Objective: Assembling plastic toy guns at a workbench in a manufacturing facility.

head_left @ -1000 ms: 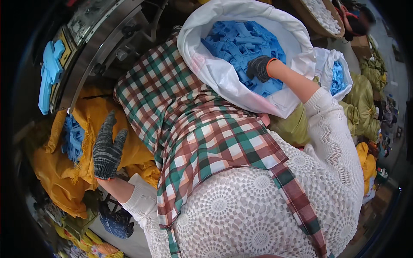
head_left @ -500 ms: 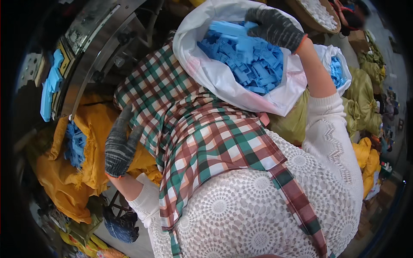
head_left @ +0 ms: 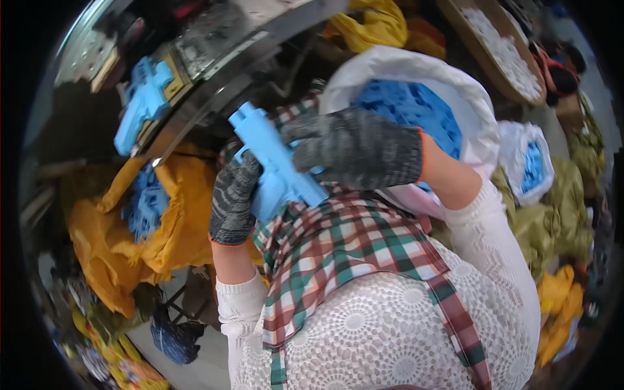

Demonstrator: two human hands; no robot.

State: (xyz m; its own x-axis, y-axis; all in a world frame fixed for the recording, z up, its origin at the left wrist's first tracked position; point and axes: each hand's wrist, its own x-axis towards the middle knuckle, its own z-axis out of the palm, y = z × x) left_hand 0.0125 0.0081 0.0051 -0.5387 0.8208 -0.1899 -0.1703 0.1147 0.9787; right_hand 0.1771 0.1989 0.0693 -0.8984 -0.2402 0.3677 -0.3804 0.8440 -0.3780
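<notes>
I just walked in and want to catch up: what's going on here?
A gloved person has a light blue pistol-shaped piece in front of them. The left hand holds its handle side; the right hand, blurred, is at its other side. Beyond the right hand stands an open white sack of blue pieces; an orange sack at the left holds more.

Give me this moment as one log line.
left hand: holding light-blue pistol-shaped piece; right hand: at piece, blurred; white sack: behind right hand, blue pieces inside
</notes>
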